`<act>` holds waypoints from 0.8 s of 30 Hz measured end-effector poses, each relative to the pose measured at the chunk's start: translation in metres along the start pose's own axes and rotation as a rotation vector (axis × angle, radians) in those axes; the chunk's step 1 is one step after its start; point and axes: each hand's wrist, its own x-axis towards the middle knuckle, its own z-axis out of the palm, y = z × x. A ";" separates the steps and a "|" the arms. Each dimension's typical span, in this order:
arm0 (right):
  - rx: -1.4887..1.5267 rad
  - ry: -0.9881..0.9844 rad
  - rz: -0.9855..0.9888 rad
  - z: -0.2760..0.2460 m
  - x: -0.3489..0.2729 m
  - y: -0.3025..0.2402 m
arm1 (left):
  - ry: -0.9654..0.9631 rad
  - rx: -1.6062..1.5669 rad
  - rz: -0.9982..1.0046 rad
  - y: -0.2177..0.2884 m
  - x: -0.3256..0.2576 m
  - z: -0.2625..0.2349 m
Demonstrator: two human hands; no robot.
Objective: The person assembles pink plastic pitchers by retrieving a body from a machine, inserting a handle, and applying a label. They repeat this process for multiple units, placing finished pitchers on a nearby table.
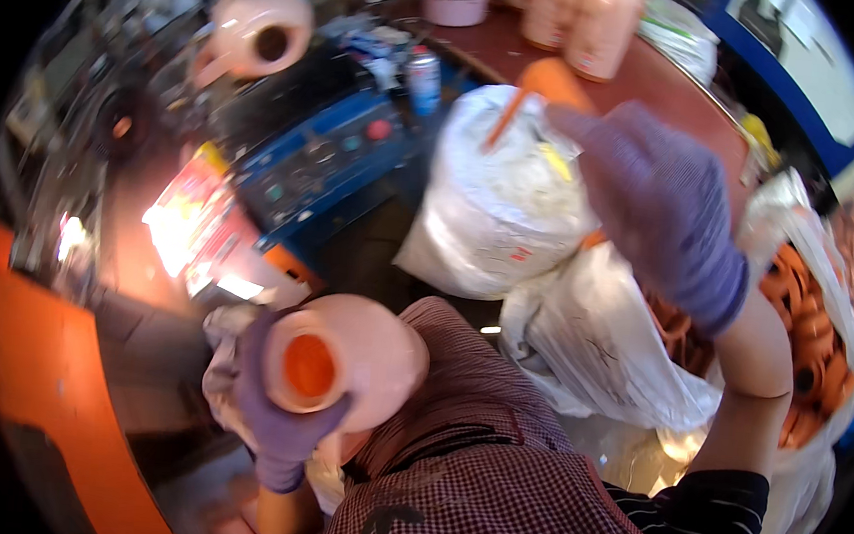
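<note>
The left hand's gloved fingers point(279, 421) wrap around the neck of a pale pink jug point(380, 349), which sits over the lap with its mouth facing up toward the head and orange showing inside. The right hand point(678, 201), also gloved, is raised and blurred; its fingertips are near an orange piece point(559, 83) above a white sack point(491, 212), and I cannot tell whether they grip it or only pass in front.

The likeliest slip is at the neck: it looks smooth, and a loose knit glove could let it turn, tipping the jug off the apron point(460, 481). If the right fingers do hold the orange piece, a weak pinch during a quick swing could drop it among the sacks.

Farther out, a low swing could catch the sack's loose plastic or spill the orange parts point(808, 337) from the open bag at the right. Reaching left carelessly, an elbow or the jug might knock the blue control panel point(320, 163) and its red button point(379, 130).
</note>
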 end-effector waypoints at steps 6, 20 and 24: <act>0.803 -0.165 -0.480 0.030 0.059 -0.120 | 0.027 0.247 0.227 -0.007 0.000 0.006; 1.995 -0.061 0.835 0.167 -0.013 -0.212 | 0.409 -0.012 -0.178 -0.050 -0.023 -0.010; 2.223 -0.194 1.257 0.188 0.003 -0.191 | 0.395 0.028 -0.173 -0.046 -0.036 -0.009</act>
